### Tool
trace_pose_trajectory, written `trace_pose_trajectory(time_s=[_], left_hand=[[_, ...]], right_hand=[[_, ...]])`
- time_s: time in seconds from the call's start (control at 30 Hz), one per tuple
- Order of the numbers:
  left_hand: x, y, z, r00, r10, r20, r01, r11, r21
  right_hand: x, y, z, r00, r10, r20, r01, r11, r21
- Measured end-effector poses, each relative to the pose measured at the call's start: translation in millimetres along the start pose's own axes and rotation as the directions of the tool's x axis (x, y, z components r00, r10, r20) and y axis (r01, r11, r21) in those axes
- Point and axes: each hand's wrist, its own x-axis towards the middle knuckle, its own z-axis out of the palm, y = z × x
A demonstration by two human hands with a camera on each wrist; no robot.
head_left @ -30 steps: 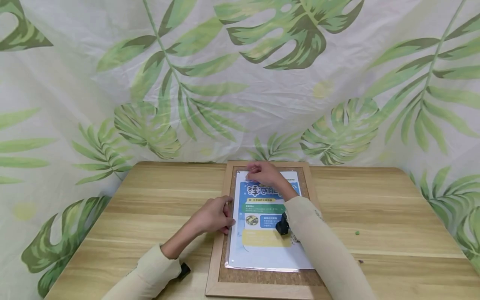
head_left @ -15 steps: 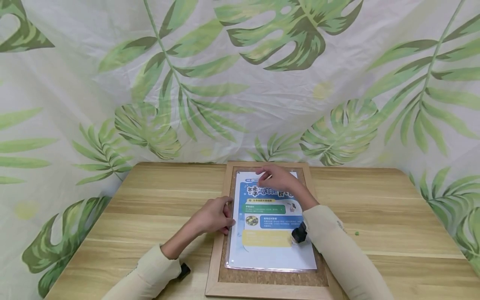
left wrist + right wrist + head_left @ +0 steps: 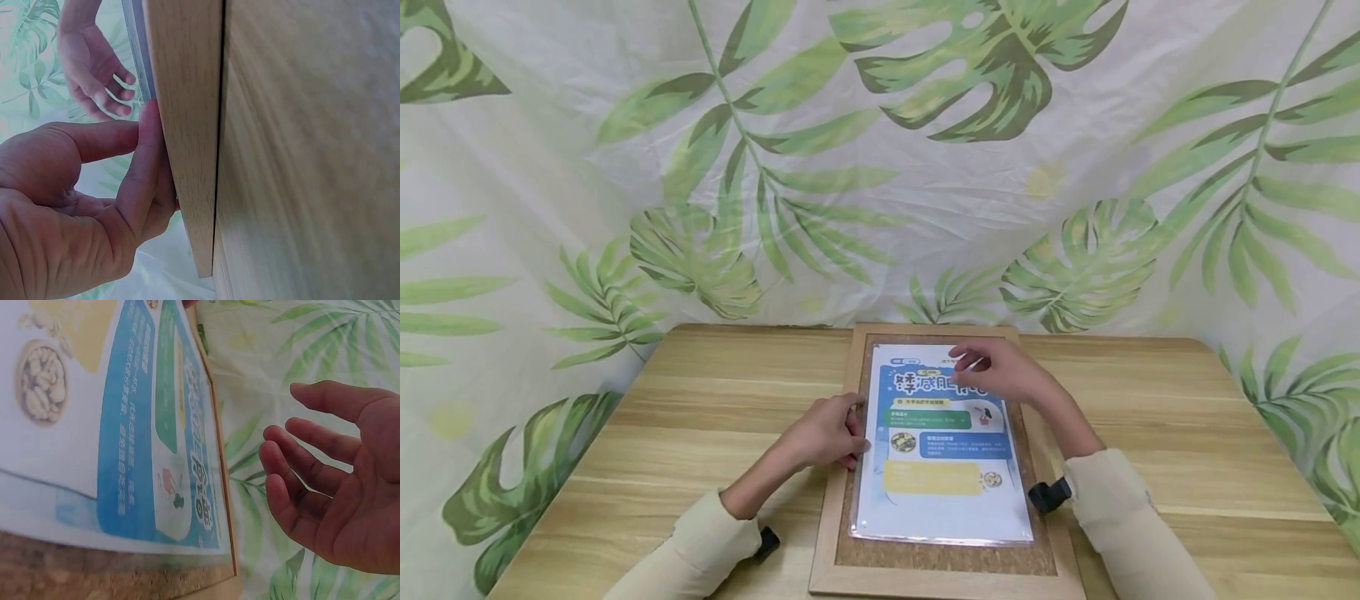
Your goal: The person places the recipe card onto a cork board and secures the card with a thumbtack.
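Observation:
A printed poster point(image 3: 940, 521) in a clear, shiny cover lies on a wood-framed cork board point(image 3: 947, 557). Fingers of my left hand point(image 3: 823, 429) rest at the poster's left edge, over the frame's left side. In the left wrist view, the thumb of that hand point(image 3: 75, 187) meets a fingertip beside the wooden frame point(image 3: 187, 125). Over the poster's upper right part hovers my right hand point(image 3: 1003, 371), covering some of the title. The right wrist view shows this hand point(image 3: 337, 469) with loosely bent, spread fingers, holding nothing, apart from the poster point(image 3: 112, 425).
The board stands on a wooden table point(image 3: 737, 375), its far end near the table's back edge. A leaf-patterned cloth point(image 3: 880, 167) hangs behind. Black wrist cameras sit at the right cuff point(image 3: 1049, 496) and left cuff point(image 3: 767, 543).
My right hand has moved rightward from the poster's upper left to its upper right, uncovering more of the title. The left hand has stayed in place.

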Motion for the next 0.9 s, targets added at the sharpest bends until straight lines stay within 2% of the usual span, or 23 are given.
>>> trace_pose_trajectory(time_s=[0.17,0.47,0.9], left_hand=[[0.6,-1.8,0.0,1.000,0.004,0.003,-0.004,1.000,-0.006],[-0.4,-2.4,0.1,1.000,0.009,0.012,-0.009,1.000,-0.020],[-0.1,-1.7,-1.1,1.000,0.011,0.009,-0.011,1.000,-0.007]], right_hand=[[-15.9,5.8,-3.8,1.000,-0.013,-0.011,0.013,1.000,0.008],[-43.9,18.0,-7.7,0.999,0.009,-0.041,-0.008,1.000,0.012],[-69.1,26.1,-15.2,0.998,0.000,-0.069,0.000,1.000,0.006]])
